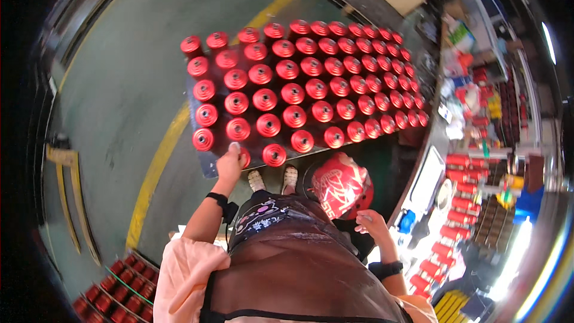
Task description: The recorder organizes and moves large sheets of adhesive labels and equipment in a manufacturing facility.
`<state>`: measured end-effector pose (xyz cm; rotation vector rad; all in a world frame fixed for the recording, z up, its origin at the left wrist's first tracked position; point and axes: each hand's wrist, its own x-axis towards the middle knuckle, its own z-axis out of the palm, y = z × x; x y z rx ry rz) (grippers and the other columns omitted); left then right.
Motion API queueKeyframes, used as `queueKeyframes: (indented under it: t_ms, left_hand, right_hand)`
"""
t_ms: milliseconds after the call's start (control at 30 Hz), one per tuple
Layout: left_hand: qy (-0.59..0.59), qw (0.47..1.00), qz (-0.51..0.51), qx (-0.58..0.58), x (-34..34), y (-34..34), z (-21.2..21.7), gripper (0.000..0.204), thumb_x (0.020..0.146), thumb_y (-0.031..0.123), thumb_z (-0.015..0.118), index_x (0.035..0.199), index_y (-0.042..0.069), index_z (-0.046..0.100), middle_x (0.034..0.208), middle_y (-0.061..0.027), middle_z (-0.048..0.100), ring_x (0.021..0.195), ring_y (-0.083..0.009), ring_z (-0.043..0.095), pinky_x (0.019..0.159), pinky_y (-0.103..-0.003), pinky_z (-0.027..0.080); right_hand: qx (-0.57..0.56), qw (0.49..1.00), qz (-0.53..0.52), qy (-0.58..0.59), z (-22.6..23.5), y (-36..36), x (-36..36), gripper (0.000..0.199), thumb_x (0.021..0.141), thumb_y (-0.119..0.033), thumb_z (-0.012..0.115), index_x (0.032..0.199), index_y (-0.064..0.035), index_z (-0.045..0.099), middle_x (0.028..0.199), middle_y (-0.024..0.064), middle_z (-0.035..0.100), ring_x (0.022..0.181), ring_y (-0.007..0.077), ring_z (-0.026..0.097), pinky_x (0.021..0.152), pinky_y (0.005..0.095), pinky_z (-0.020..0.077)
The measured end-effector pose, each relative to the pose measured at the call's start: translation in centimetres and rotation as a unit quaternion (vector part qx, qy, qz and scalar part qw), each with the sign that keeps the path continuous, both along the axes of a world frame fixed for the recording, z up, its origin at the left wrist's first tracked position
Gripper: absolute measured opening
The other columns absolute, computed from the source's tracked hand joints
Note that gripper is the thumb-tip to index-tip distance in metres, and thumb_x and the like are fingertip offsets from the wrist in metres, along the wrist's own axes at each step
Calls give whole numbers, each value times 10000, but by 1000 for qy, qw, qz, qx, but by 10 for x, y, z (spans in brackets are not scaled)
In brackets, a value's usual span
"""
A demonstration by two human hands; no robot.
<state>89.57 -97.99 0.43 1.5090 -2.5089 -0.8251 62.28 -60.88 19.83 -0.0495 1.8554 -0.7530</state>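
Left hand: the left hand (230, 164) reaches forward to the near edge of the tray (208, 170); its fingers are closed on top of a red spool (244, 157) in the front row, which the hand mostly hides.
Left grip: clamped on that spool from above, thumb side toward the person.
Right hand: the right hand (372, 224) hangs low on the right, fingers loosely curled, nothing in it; whether it is fully together I cannot tell.
Spool's place: front row, second from the left corner, touching the tray, just ahead of the person's shoes (273, 179).
Spool's axis: upright, the end cap facing up like its neighbours.
Nearer hand: the left, already on it; the right is well apart, beside a red round drum (342, 184) on the floor.
Neighbours: another spool (274, 155) stands just to the right, one (203, 139) to the left at the corner.
Tray: rows of upright red spools fill it, running away from the person.
Further out: a yellow line (156, 164) crosses the green floor; more red spools (113, 296) sit in a crate at lower left; a cluttered surface (427, 182) lies to the right.
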Motion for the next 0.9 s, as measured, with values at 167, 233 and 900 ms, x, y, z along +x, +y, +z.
queueKeyframes:
  t_ms: [167, 233, 900]
  left_hand:
    - [-43, 999, -4, 20, -21, -3, -4, 374, 829, 325, 595, 1021, 27, 474, 717, -205, 627, 667, -396, 615, 574, -480, 476]
    - [-22, 1000, -12, 7, -28, -4, -11, 405, 830, 339, 591, 1046, 11, 495, 728, -217, 627, 669, -409, 608, 590, -487, 469]
    - [38, 995, 96, 3, -35, -21, 19, 418, 875, 339, 562, 1055, -29, 479, 789, -183, 617, 678, -346, 604, 593, -405, 457]
  right_hand:
    - [17, 998, -54, 10, -13, 14, -2, 313, 875, -199, 606, 1117, -8, 551, 840, 38, 620, 667, 134, 644, 581, 239, 501]
    - [15, 998, -65, 8, -20, 20, -3, 313, 874, -202, 608, 1115, -9, 554, 843, 40, 624, 670, 133, 643, 582, 239, 501]
    - [-17, 982, 7, 188, -81, 40, -130, 286, 830, -167, 652, 1059, -3, 601, 789, 61, 649, 624, 118, 635, 514, 224, 469]
